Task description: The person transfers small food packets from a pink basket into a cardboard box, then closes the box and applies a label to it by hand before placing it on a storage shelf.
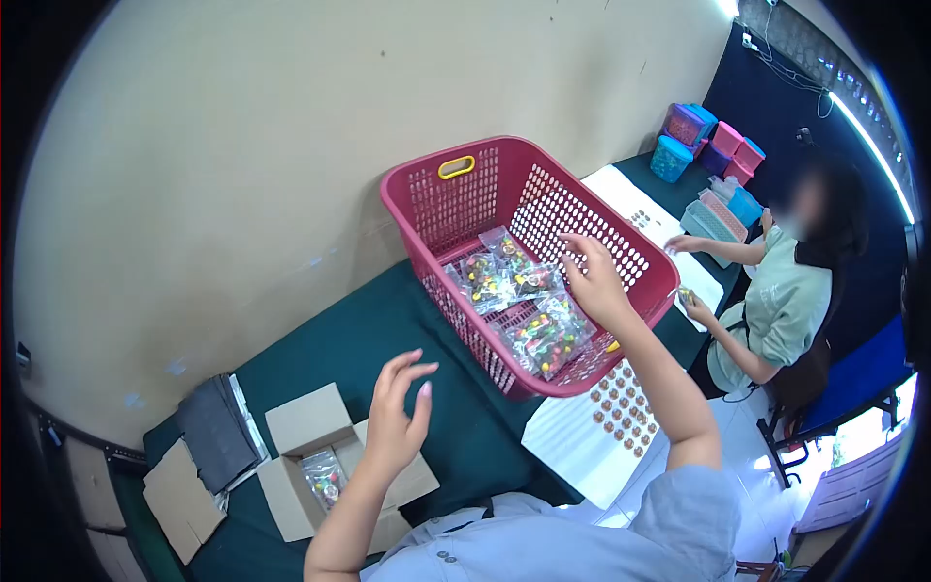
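My right hand [595, 281] is over the right side of a maroon plastic laundry basket [446, 281], fingers apart and holding nothing. Inside the basket lie several clear plastic bags [548, 335] filled with small colourful pieces. My left hand [396, 412] hovers above the green-covered table, its thumb and fingers spread with nothing between them. Below it and to the left stands an opened cardboard box [281, 490], flaps folded out. A similar clear bag [323, 477] of colourful pieces rests in the box, partly hidden by my left forearm.
Left of the box are a dark folder-like stack [218, 432] and a flat cardboard piece [182, 495]. White sheets with rows of small brown pieces [621, 407] lie beyond the basket. A co-worker [786, 281] stands at right near stacked plastic containers [671, 158]. A wall runs behind the table.
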Demonstrator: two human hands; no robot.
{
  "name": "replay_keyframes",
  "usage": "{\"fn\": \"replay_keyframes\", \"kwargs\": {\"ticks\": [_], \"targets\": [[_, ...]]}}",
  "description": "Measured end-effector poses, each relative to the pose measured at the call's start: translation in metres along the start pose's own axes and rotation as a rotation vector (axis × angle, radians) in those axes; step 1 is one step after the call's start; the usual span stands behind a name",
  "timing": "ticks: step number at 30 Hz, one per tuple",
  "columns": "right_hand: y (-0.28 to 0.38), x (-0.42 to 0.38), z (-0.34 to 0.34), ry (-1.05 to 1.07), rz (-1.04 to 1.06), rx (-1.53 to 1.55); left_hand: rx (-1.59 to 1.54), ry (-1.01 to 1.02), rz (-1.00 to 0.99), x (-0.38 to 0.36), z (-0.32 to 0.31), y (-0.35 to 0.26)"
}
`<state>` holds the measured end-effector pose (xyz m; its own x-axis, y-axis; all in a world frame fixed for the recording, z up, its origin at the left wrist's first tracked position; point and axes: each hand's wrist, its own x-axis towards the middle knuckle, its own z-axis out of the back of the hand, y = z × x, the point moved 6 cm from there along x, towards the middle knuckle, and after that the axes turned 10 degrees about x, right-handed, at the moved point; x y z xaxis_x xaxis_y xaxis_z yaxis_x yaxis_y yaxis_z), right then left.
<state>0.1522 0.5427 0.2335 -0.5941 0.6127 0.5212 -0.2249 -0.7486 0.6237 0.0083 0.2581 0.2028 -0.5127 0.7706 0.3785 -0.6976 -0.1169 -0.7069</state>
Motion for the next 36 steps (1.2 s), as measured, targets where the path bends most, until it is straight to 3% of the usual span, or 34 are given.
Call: {"fn": "replay_keyframes", "kwargs": {"ticks": [1,3,7,9,10,11,12,13,16,18,19,21,23,25,27,29,31,32,34,36], "targets": [[-0.007,0.012,-0.007,0.064,0.09,-0.101,0.006,0.015,-0.088,0.021,-0.009,-0.014],[-0.03,0.03,-0.028,0.326,-0.058,0.004,0.006,0.051,-0.207,0.062,-0.031,-0.036],[-0.102,0.04,-0.1,0.787,0.059,-0.204,-0.159,0.16,-0.268,0.13,-0.099,-0.054],[-0.134,0.026,-0.131,1.105,-0.079,-0.319,-0.12,0.189,-0.263,0.148,-0.137,-0.04],[-0.139,0.017,-0.143,1.172,0.027,-0.342,-0.084,0.213,-0.262,0.157,-0.147,-0.037],[-0.157,0.004,-0.155,1.424,-0.108,-0.413,-0.084,0.215,-0.261,0.16,-0.153,-0.034],[-0.202,-0.018,-0.183,1.536,-0.082,-0.379,-0.049,0.234,-0.199,0.159,-0.155,-0.029],[-0.168,-0.022,-0.158,1.644,-0.199,-0.407,-0.016,0.255,-0.135,0.158,-0.157,-0.024],[-0.216,-0.082,-0.187,1.94,0.058,-0.43,0.002,0.26,-0.128,0.156,-0.153,-0.024],[-0.199,-0.094,-0.182,2.063,0.203,-0.493,-0.015,0.272,-0.079,0.157,-0.151,-0.024],[-0.206,-0.1,-0.189,2.067,0.215,-0.496,-0.011,0.264,-0.072,0.158,-0.151,-0.023],[-0.215,-0.11,-0.201,2.001,0.493,-0.537,-0.011,0.244,-0.109,0.158,-0.152,-0.024],[-0.188,-0.077,-0.186,1.992,0.444,-0.515,-0.052,0.225,-0.101,0.16,-0.144,-0.029],[-0.15,-0.015,-0.152,1.706,-0.15,-0.377,-0.119,0.22,-0.077,0.162,-0.136,-0.034],[-0.132,0.031,-0.134,1.354,-0.058,-0.366,-0.252,0.125,-0.041,0.16,-0.134,-0.022],[-0.069,0.072,-0.088,1.021,0.134,-0.248,-0.383,0.033,-0.016,0.155,-0.126,-0.013],[-0.009,0.082,-0.044,0.67,0.444,-0.115,-0.687,-0.187,0.142,0.142,-0.109,0.003],[0.009,0.076,-0.033,0.666,0.448,-0.12,-0.803,-0.224,0.206,0.134,-0.103,0.01],[0.061,0.052,0.0,0.307,0.765,-0.017,-0.972,-0.094,0.29,0.119,-0.089,0.007],[0.094,0.016,0.009,0.273,0.871,-0.009,-1.078,0.119,0.283,0.1,-0.078,-0.004]]}}
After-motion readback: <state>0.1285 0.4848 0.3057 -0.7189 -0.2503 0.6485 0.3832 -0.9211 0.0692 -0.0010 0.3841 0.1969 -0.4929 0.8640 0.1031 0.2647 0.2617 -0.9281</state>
